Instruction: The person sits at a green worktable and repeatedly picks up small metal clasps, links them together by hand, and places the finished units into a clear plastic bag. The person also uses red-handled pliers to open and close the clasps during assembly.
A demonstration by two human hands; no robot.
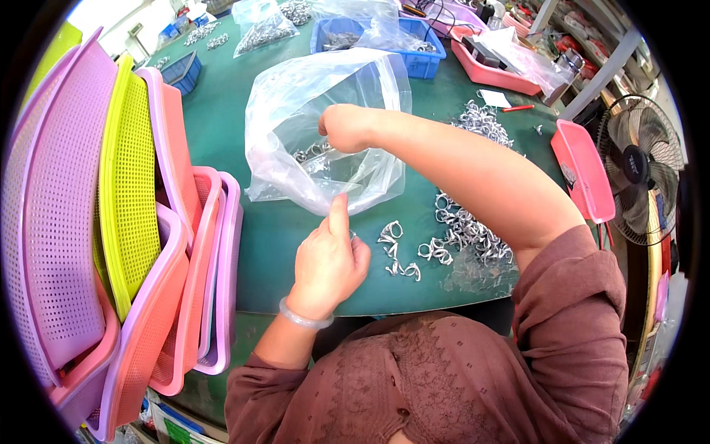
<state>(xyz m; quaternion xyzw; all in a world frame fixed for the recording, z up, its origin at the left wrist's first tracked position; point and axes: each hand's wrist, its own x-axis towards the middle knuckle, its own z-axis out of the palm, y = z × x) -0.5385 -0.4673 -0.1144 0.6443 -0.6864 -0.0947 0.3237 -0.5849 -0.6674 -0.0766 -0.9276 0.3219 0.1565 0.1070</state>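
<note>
Spillage looks likely: right hand (346,127), fingers clenched inside the clear bag (325,133) on the green counter (281,244), may drop metal clips (310,154) if the left hand (329,259), pinching the rim, slips.

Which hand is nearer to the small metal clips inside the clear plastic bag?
Right. The right hand is at the bag's mouth, just above the clips. The left hand is outside, touching the bag's lower edge.

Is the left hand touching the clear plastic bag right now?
Touching. The head view shows the left hand with its raised thumb pressed against the lower edge of the clear plastic bag.
</note>
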